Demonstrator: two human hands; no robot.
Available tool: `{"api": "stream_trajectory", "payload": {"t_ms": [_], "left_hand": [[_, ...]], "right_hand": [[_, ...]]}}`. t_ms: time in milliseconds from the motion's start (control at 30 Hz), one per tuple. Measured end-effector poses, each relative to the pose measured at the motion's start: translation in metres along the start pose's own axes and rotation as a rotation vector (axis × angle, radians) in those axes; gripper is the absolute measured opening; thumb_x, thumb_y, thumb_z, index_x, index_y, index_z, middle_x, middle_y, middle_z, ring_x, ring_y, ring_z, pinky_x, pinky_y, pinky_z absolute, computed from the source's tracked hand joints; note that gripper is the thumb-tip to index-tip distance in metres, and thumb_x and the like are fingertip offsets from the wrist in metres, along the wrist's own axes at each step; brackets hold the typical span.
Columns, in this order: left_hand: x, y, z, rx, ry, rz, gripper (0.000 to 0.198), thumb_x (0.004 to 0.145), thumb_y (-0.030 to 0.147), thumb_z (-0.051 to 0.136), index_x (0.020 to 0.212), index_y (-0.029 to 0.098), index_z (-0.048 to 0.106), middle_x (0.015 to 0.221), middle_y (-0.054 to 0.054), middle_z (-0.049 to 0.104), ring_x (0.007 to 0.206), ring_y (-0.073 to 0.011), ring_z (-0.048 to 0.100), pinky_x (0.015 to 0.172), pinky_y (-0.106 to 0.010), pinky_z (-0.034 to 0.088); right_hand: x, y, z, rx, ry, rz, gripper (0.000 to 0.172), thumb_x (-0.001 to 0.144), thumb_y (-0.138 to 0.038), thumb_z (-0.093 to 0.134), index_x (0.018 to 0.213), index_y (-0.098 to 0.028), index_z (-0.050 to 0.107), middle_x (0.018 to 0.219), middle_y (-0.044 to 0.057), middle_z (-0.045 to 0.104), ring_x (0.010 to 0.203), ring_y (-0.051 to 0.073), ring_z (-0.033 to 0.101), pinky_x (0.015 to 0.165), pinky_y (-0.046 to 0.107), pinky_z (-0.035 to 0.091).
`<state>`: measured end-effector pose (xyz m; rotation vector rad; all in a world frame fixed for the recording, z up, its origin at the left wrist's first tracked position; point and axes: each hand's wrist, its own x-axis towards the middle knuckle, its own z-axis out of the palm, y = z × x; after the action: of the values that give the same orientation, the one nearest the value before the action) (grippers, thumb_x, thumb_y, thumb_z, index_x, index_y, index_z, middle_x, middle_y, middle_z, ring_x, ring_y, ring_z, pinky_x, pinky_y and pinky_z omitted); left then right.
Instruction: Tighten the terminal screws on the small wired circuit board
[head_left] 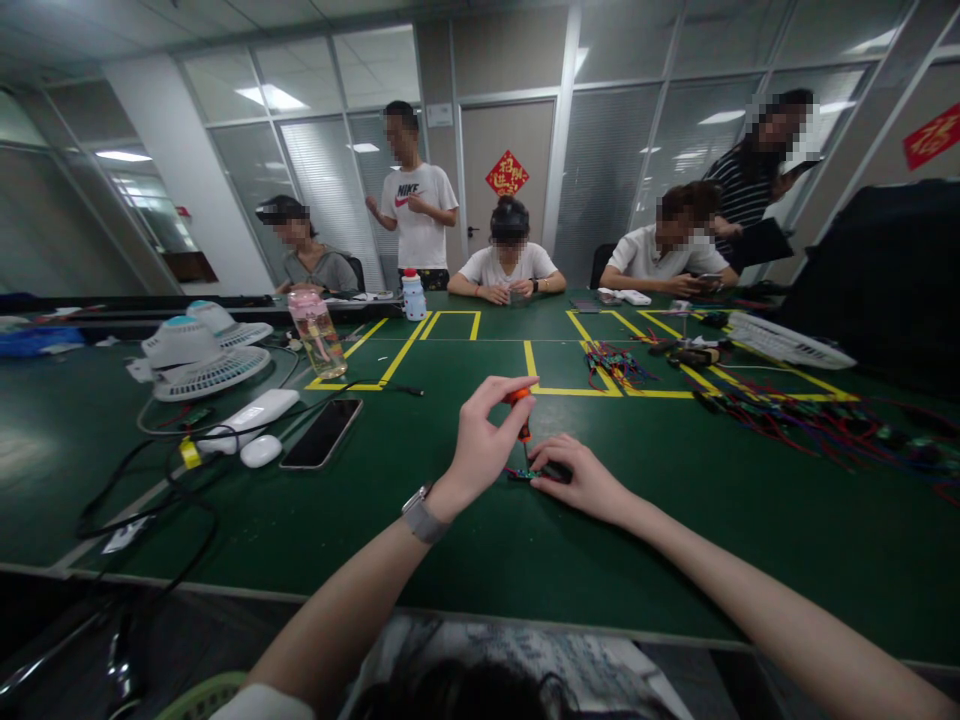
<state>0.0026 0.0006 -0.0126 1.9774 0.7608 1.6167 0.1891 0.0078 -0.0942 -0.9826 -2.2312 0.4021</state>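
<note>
An orange-and-black screwdriver (524, 428) stands nearly upright over the green table, gripped at its handle by my left hand (487, 430). Its shaft points down at a small green circuit board (523, 475) lying on the tabletop. My right hand (574, 478) is closed over the board's right end, its fingertips close to the screwdriver's tip. Those fingers hide part of the board, and the exact contact of the tip cannot be made out. A dark piece shows under the right fingers.
Left lie a phone (322, 434), a white mouse-shaped case (261, 451), a power strip (251, 415), cables, fans (199, 355) and a pink-lidded bottle (319, 335). Wired boards (615, 366) are piled ahead, more (810, 420) at right, near a white keyboard (787, 340). Several people are across the table.
</note>
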Motion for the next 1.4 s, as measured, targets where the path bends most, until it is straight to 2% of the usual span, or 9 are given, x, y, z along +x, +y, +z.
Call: {"api": "stream_trajectory", "payload": {"t_ms": [67,233,467,600,667,900,1100,1300,1400], "left_hand": [[0.0003,0.0004,-0.0006,0.047,-0.003,0.02,0.024,0.093,0.026,0.052,0.109,0.021,0.069,0.102,-0.006,0.064,0.094,-0.0156,0.061,0.086,-0.028,0.048],[-0.0005,-0.0012,0.0004,-0.063,-0.068,-0.013,0.033,0.097,0.024,0.042,0.124,0.021,0.06,0.12,-0.008,0.064,0.111,-0.0178,0.06,0.098,-0.032,0.045],[0.0005,0.0008,-0.0006,0.066,0.021,0.005,0.021,0.09,0.027,0.058,0.106,0.021,0.07,0.098,-0.005,0.063,0.091,-0.0146,0.06,0.084,-0.026,0.048],[0.0004,-0.0018,-0.0003,-0.01,-0.028,-0.017,0.032,0.097,0.025,0.042,0.122,0.022,0.063,0.118,-0.007,0.062,0.11,-0.0164,0.059,0.097,-0.03,0.046],[0.0002,-0.0027,0.0005,-0.071,-0.042,-0.041,0.033,0.097,0.024,0.044,0.126,0.021,0.059,0.123,-0.008,0.063,0.114,-0.0178,0.059,0.1,-0.032,0.045],[0.0,0.0001,-0.0005,0.087,0.032,0.034,0.021,0.089,0.026,0.06,0.106,0.021,0.07,0.099,-0.005,0.065,0.093,-0.0154,0.061,0.086,-0.028,0.049],[-0.0008,-0.0015,0.001,-0.051,-0.05,-0.015,0.034,0.097,0.025,0.043,0.127,0.021,0.059,0.124,-0.007,0.064,0.116,-0.0183,0.059,0.102,-0.034,0.045],[0.0001,-0.0009,-0.0002,0.093,0.038,0.027,0.019,0.088,0.024,0.061,0.105,0.02,0.07,0.1,-0.005,0.067,0.094,-0.0157,0.063,0.087,-0.027,0.049],[-0.0004,-0.0013,0.0003,0.06,0.005,0.012,0.025,0.095,0.024,0.05,0.113,0.02,0.067,0.112,-0.007,0.065,0.104,-0.0162,0.061,0.093,-0.028,0.047]], "right_hand": [[0.0,0.0002,0.0001,-0.002,0.002,-0.003,0.005,0.08,-0.024,0.071,0.081,-0.021,0.067,0.099,0.006,0.07,0.093,0.023,0.061,0.088,0.042,0.044],[-0.0003,-0.0014,-0.0004,0.0,0.003,-0.004,0.005,0.081,-0.025,0.07,0.082,-0.021,0.067,0.099,0.006,0.07,0.093,0.023,0.061,0.087,0.041,0.044],[-0.0001,-0.0016,-0.0004,0.004,0.001,-0.003,0.005,0.08,-0.023,0.071,0.081,-0.021,0.066,0.099,0.006,0.07,0.095,0.023,0.061,0.088,0.041,0.044],[0.0002,-0.001,-0.0005,0.006,0.003,-0.005,0.005,0.08,-0.023,0.07,0.081,-0.021,0.067,0.099,0.006,0.07,0.094,0.024,0.061,0.087,0.042,0.044],[0.0001,-0.0007,-0.0005,0.005,0.0,-0.004,0.005,0.08,-0.024,0.07,0.081,-0.021,0.067,0.099,0.006,0.07,0.094,0.024,0.061,0.087,0.042,0.044],[0.0002,-0.0014,-0.0001,0.006,0.003,-0.004,0.004,0.081,-0.024,0.07,0.081,-0.021,0.067,0.098,0.006,0.07,0.094,0.024,0.061,0.087,0.041,0.044],[0.0004,-0.0025,-0.0008,0.007,0.006,-0.005,0.004,0.08,-0.023,0.07,0.081,-0.021,0.066,0.098,0.005,0.07,0.093,0.023,0.061,0.087,0.041,0.044],[0.0003,-0.0026,-0.0005,-0.005,0.005,0.004,0.004,0.08,-0.022,0.071,0.08,-0.021,0.066,0.099,0.005,0.07,0.093,0.023,0.061,0.087,0.04,0.043],[0.0005,-0.0032,-0.0006,-0.003,0.005,-0.002,0.004,0.08,-0.022,0.07,0.081,-0.02,0.066,0.099,0.005,0.07,0.093,0.023,0.061,0.088,0.04,0.043]]}}
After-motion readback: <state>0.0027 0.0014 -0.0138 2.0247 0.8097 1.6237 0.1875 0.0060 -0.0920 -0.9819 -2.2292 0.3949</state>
